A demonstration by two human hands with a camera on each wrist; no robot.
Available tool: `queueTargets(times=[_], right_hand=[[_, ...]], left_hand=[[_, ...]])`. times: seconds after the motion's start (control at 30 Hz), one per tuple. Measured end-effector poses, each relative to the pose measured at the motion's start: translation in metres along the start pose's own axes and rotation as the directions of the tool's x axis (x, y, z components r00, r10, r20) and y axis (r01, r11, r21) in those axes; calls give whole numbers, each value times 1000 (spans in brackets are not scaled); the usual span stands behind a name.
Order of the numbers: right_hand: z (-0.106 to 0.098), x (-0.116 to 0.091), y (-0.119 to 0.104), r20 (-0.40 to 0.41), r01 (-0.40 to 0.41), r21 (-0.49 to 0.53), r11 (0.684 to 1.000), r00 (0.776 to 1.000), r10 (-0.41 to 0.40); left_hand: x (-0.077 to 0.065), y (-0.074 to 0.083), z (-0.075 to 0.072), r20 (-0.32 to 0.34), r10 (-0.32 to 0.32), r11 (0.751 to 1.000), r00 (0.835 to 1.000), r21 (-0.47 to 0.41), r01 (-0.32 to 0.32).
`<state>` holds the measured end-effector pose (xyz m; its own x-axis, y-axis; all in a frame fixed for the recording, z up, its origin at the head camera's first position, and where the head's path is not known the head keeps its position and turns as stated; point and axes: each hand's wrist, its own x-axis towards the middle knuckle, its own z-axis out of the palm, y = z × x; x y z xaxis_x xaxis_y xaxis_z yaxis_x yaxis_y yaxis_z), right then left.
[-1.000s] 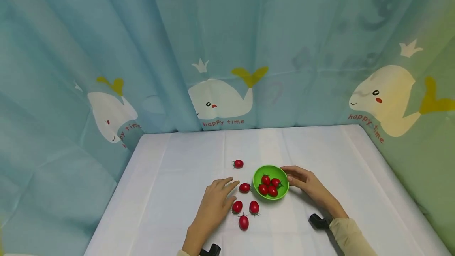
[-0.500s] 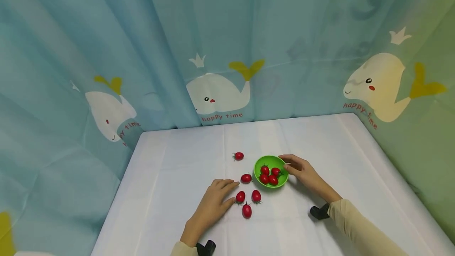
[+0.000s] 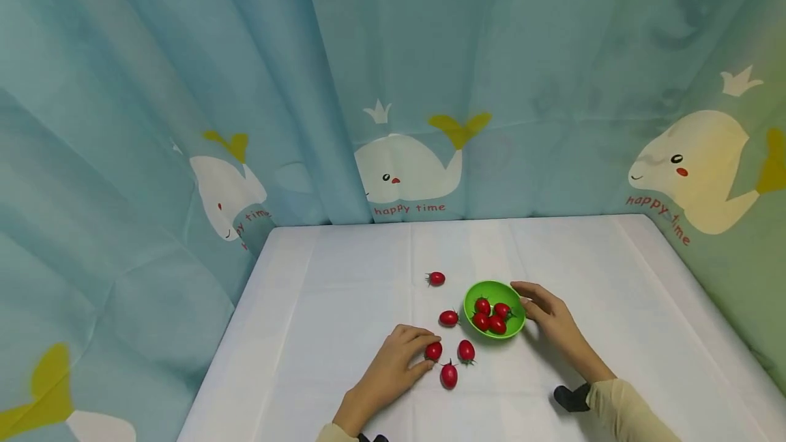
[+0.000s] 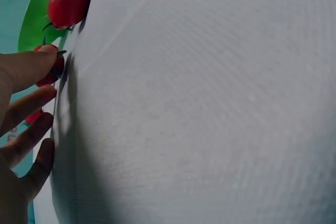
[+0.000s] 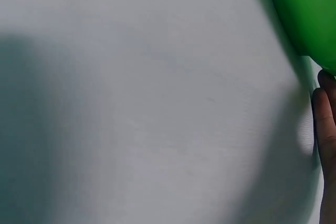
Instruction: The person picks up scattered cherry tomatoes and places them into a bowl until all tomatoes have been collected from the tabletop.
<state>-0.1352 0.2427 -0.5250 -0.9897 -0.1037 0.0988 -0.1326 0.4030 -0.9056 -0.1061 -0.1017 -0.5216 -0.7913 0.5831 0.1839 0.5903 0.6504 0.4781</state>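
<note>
So, a big curtain (image 3: 522, 39) is hanging behind a white table (image 3: 344, 264). The right hand (image 3: 555, 322) is holding a green bowl (image 3: 491, 288) by its right side. The left hand (image 3: 396, 363) is making a narrow pinch on a red tomato (image 3: 433, 351), left of the bowl. Four tomatoes (image 3: 482, 306) are sitting inside the bowl. On the table, two more tomatoes (image 3: 466, 351) are lying near the pinched one, another tomato (image 3: 449, 318) by the bowl, and a last tomato (image 3: 437, 279) farther back.

The bowl (image 3: 491, 290) is green, the cherry tomatoes (image 3: 449, 377) red, the tablecloth (image 3: 344, 292) white, and the blue curtain (image 3: 528, 53), greener at three o'clock, has white whales (image 3: 414, 169) with yellow tails (image 3: 459, 134).
</note>
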Motion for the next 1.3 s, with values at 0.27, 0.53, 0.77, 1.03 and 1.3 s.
queueTargets(times=[0.27, 0.53, 0.77, 1.03, 1.3], right_hand=[[1, -21, -2, 17, -39, 35, 999, 999, 38], [-4, -4, -10, 0, -16, 75, 997, 1000, 16], [7, -18, -4, -16, -11, 127, 992, 1000, 13], [11, -25, 0, -25, -47, 118, 992, 998, 50], [17, -30, -2, -64, -64, 209, 976, 995, 79]], left_hand=[[-2, -5, 2, 8, -59, 988, 998, -141, 59], [18, -1, -6, -21, -85, 980, 996, -180, 80], [20, 9, 3, -49, -74, 981, 996, -185, 63], [36, 22, -5, -66, -74, 984, 995, -165, 62], [55, 34, -1, -122, -12, 995, 993, -102, -1]])
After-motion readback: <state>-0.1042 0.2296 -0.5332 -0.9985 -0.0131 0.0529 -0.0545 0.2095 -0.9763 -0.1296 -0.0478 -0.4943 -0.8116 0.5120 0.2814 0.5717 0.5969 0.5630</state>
